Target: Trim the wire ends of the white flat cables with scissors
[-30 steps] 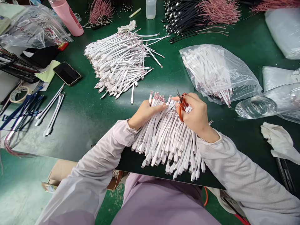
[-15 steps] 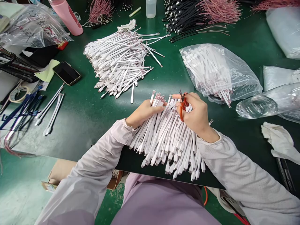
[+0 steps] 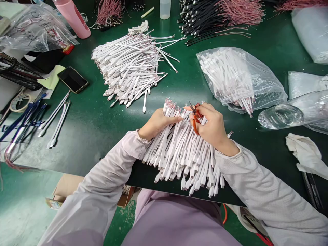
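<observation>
A thick bundle of white cables (image 3: 179,147) lies at the table's front edge, connectors toward me and pinkish wire ends away. My left hand (image 3: 160,123) is closed on the bundle's left part, thumb across the top, its other fingers partly hidden. In my right hand (image 3: 212,128) are small scissors with orange handles (image 3: 196,123), blades pointing up and left over the wire ends. The right fingers are wrapped round the handles, and the index finger reaches to the cable tops.
Behind lies a larger pile of white cables (image 3: 130,68). A clear bag of cables (image 3: 225,75) and a clear bottle (image 3: 282,116) are at right. At left are a phone (image 3: 73,79), loose cables (image 3: 59,124) and a pink bottle (image 3: 73,17).
My right hand and the scissors have moved slightly left, closer to my left hand. More wire ends now show above my left thumb, which lies straighter across the cables.
</observation>
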Demonstrator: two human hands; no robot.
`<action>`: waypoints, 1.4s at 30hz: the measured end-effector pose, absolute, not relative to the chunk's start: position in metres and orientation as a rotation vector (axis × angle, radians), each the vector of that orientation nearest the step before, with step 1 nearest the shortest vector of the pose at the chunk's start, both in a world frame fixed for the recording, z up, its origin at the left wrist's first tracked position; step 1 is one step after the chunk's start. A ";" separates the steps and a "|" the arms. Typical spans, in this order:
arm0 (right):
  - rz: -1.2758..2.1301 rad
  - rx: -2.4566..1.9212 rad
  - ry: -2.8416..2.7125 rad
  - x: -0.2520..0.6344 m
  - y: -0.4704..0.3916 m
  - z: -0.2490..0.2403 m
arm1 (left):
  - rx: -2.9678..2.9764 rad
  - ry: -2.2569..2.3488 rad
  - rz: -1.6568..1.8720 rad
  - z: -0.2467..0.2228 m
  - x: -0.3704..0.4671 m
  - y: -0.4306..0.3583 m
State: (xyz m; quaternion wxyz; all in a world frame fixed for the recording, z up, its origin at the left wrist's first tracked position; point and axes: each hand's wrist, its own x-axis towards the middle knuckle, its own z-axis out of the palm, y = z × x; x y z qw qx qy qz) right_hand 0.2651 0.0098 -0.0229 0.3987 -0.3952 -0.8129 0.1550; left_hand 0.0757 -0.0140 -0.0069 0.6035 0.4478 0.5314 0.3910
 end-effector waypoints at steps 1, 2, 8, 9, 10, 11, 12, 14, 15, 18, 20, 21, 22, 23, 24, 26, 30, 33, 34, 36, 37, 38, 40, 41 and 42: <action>0.384 -1.001 -2.053 0.265 0.010 -0.023 | 1.040 1.235 0.906 -0.007 0.076 -0.014; 0.375 -1.005 -2.048 0.266 0.010 -0.023 | 1.046 1.241 0.906 -0.007 0.076 -0.014; 0.356 -1.015 -2.046 0.265 0.010 -0.023 | 1.081 1.260 0.904 -0.010 0.076 -0.013; 0.358 -1.004 -2.054 0.265 0.010 -0.023 | 1.081 1.259 0.910 -0.010 0.076 -0.013; 0.356 -0.996 -2.061 0.264 0.010 -0.023 | 1.082 1.260 0.912 -0.010 0.076 -0.013; 0.350 -0.995 -2.064 0.264 0.010 -0.023 | 1.084 1.264 0.911 -0.010 0.076 -0.013; 0.340 -1.001 -2.058 0.264 0.010 -0.023 | 1.088 1.269 0.904 -0.009 0.076 -0.014; 0.325 -1.023 -2.018 0.265 0.010 -0.023 | 1.094 1.279 0.897 -0.006 0.077 -0.015; 0.333 -1.039 -1.991 0.265 0.010 -0.023 | 1.096 1.281 0.902 -0.005 0.078 -0.015; 0.449 -1.091 -1.927 0.265 0.010 -0.022 | 1.103 1.295 0.922 0.001 0.080 -0.017; 0.534 -1.120 -1.914 0.264 0.011 -0.021 | 1.120 1.296 0.930 0.004 0.082 -0.018; 0.556 -1.127 -1.912 0.264 0.011 -0.021 | 1.129 1.290 0.931 0.004 0.082 -0.018; 0.562 -1.130 -1.912 0.263 0.012 -0.021 | 1.135 1.280 0.933 0.004 0.082 -0.018; 0.556 -1.132 -1.912 0.263 0.012 -0.022 | 1.139 1.270 0.936 0.003 0.082 -0.018; 0.545 -1.133 -1.912 0.263 0.012 -0.022 | 1.141 1.261 0.936 0.003 0.082 -0.017; 0.526 -1.133 -1.909 0.264 0.012 -0.021 | 1.140 1.259 0.920 0.001 0.081 -0.017; 0.473 -1.093 -1.950 0.265 0.009 -0.020 | 1.123 1.286 0.901 -0.001 0.078 -0.015; 0.418 -1.040 -2.003 0.265 0.007 -0.020 | 1.092 1.274 0.909 -0.004 0.077 -0.015; 0.407 -1.028 -2.015 0.264 0.007 -0.021 | 1.082 1.263 0.916 -0.005 0.076 -0.014; 0.396 -1.008 -2.032 0.264 0.006 -0.022 | 1.070 1.244 0.934 -0.008 0.076 -0.014; 0.391 -0.999 -2.036 0.263 0.006 -0.023 | 1.070 1.240 0.941 -0.009 0.076 -0.014; 0.383 -0.989 -2.039 0.263 0.006 -0.023 | 1.071 1.241 0.943 -0.010 0.075 -0.013; 0.352 -0.974 -2.033 0.262 0.006 -0.024 | 1.075 1.257 0.941 -0.011 0.075 -0.013; 0.330 -0.971 -2.025 0.262 0.006 -0.024 | 1.078 1.269 0.939 -0.012 0.075 -0.013; 0.309 -0.971 -2.017 0.262 0.006 -0.025 | 1.082 1.279 0.938 -0.012 0.075 -0.013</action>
